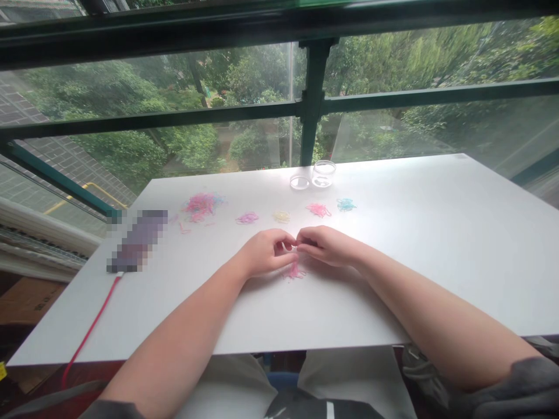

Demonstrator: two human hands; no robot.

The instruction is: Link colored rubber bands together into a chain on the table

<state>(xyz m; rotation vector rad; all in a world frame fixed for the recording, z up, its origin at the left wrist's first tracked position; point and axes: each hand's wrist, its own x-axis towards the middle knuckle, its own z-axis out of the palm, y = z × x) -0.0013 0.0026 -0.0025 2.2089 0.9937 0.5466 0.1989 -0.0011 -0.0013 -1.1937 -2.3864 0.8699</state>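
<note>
My left hand (269, 252) and my right hand (324, 244) meet over the middle of the white table (183, 314), fingertips almost touching. Both have their fingers curled into a pinch. Whatever sits between the fingertips is too small to make out. Just below them lies a small pile of pink rubber bands (294, 272), partly covered by my left thumb. Beyond my hands, small piles form a row: purple bands (247, 217), pale yellow bands (282, 217), brighter pink bands (318, 209) and turquoise bands (346, 204). A larger heap of mixed bands (203, 205) lies farther left.
At the table's far edge stand a clear round jar (324, 174) and its shallow clear lid (299, 183). A blurred-out phone (138, 241) with a red cable (92, 326) lies on the left. Green-framed windows (312, 105) rise behind the table.
</note>
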